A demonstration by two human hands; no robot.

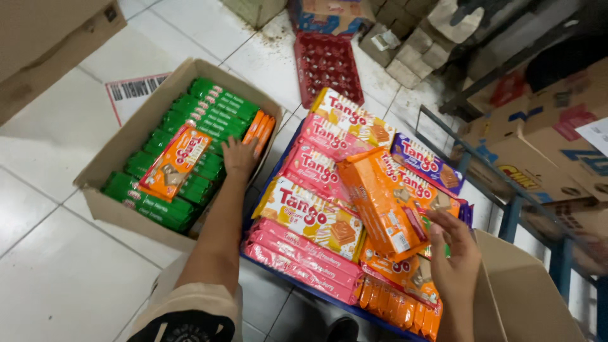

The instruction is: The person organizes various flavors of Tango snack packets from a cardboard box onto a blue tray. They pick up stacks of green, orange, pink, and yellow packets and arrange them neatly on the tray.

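From up here I see my left hand (239,157) reaching into the cardboard box (136,133) on the tiled floor (57,266); its fingers lie spread and flat among the packs, touching the green wafer packs (209,114) and just beside a few orange packs standing on edge (261,130) at the box's far wall; that hand holds nothing that I can make out. One orange pack lies loose (174,161) on top of the green rows, tilted. My right hand (455,253) is over the pile in the blue crate (278,269); its fingers curl on the edge of a large orange wafer pack (380,202), which rests tilted on the pink packs (304,259) and the white-and-orange pack (310,218); the grip there looks light, a hold on the corner rather than a full clasp. A purple pack (425,161) lies just beyond, and small orange packs (399,307) stand in a row at the crate's near edge. I judge the step in hand to be sorting packs between crate and box, with the orange one lifted next; that move calls for a firmer hold round the pack's body and a cleared gap in the box. A red tray (327,63) lies farther off.
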